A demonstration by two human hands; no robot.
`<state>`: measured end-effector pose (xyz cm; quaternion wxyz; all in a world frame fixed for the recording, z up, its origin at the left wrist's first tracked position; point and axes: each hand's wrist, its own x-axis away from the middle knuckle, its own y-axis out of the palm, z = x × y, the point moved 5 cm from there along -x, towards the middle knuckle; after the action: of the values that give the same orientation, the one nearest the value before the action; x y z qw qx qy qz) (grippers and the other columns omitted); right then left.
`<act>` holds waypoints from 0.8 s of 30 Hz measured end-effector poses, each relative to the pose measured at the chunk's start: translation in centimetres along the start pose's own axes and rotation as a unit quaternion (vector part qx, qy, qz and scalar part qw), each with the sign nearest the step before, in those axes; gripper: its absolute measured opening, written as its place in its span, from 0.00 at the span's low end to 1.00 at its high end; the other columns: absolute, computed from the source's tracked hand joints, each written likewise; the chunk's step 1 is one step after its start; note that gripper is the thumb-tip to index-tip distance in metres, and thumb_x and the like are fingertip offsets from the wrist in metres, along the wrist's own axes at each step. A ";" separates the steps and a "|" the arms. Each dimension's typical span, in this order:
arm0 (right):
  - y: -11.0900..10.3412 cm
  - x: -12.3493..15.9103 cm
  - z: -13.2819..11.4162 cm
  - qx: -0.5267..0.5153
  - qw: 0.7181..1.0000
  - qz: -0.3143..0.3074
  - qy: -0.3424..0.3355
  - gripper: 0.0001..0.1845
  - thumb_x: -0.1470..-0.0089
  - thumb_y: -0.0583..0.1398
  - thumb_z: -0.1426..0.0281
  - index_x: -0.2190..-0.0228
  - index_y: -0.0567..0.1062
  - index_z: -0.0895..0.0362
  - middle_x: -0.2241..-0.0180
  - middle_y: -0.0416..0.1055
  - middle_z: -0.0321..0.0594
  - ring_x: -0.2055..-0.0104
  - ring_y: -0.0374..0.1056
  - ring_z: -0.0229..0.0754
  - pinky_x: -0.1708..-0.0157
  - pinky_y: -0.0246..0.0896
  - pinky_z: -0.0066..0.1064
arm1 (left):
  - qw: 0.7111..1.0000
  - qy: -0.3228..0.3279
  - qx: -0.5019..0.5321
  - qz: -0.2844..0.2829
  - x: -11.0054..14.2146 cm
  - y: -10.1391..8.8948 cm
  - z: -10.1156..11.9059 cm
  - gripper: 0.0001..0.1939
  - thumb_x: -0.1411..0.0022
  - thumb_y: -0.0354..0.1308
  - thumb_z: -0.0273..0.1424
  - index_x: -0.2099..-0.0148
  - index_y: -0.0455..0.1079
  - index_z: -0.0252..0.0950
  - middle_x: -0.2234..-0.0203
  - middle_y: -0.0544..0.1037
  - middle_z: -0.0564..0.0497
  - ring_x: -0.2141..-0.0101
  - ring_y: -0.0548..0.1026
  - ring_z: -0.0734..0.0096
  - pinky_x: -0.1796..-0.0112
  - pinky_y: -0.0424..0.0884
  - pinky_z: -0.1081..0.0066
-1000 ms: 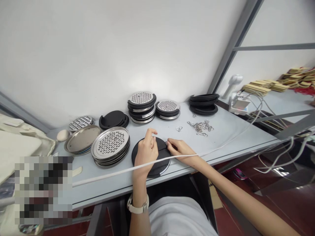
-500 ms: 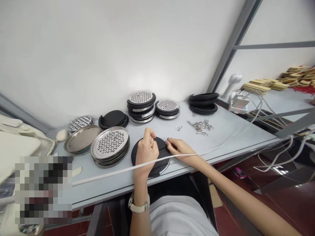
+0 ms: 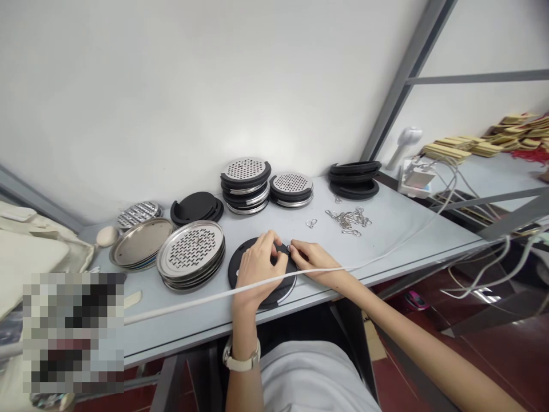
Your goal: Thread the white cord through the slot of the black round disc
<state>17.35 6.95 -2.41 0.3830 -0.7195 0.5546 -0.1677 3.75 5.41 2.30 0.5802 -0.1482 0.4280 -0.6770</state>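
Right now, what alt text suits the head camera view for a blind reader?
A left hand is over a black disc on a grey table, the right hand at its edge. Around them lie stacked perforated metal discs and small metal clips.

Looks like a small workshop: grater discs stacked along the bench, loose metal clips right of them.

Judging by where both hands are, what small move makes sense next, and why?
Probably steady the black disc with the left hand: it is already curved over the disc, while the right hand's fingers pinch at the disc's right edge, where a slight push might shift it.
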 end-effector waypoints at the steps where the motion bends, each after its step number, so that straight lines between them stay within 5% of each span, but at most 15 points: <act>1: 0.0 0.0 0.0 0.002 1.000 0.000 -0.002 0.14 0.39 0.47 0.67 0.77 0.60 0.56 0.80 0.59 0.31 0.78 0.55 0.33 0.75 0.48 0.26 | 1.000 0.007 -0.025 -0.003 0.0 0.1 0.1 0.06 0.43 0.51 0.27 0.62 0.61 0.40 0.71 0.67 0.55 0.71 0.68 0.71 0.66 0.62 0.70; 5: 0.0 0.0 0.0 0.014 1.000 -0.001 -0.007 0.15 0.39 0.46 0.67 0.76 0.60 0.56 0.79 0.60 0.32 0.78 0.56 0.34 0.75 0.49 0.26 | 0.997 0.021 -0.072 -0.032 0.1 0.7 0.1 0.07 0.42 0.55 0.31 0.60 0.63 0.41 0.63 0.69 0.53 0.65 0.71 0.68 0.65 0.62 0.70; 24: -0.1 -0.1 -0.2 0.001 1.000 0.006 0.003 0.15 0.40 0.47 0.67 0.77 0.63 0.57 0.80 0.62 0.33 0.79 0.56 0.33 0.76 0.49 0.25 | 0.994 0.041 -0.075 -0.068 0.0 1.2 -0.3 0.10 0.38 0.52 0.29 0.54 0.64 0.43 0.61 0.70 0.53 0.64 0.73 0.68 0.65 0.63 0.70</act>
<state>17.25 6.96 -2.14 0.3833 -0.7150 0.5598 -0.1685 4.38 5.58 1.22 0.5022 -0.1925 0.4896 -0.6863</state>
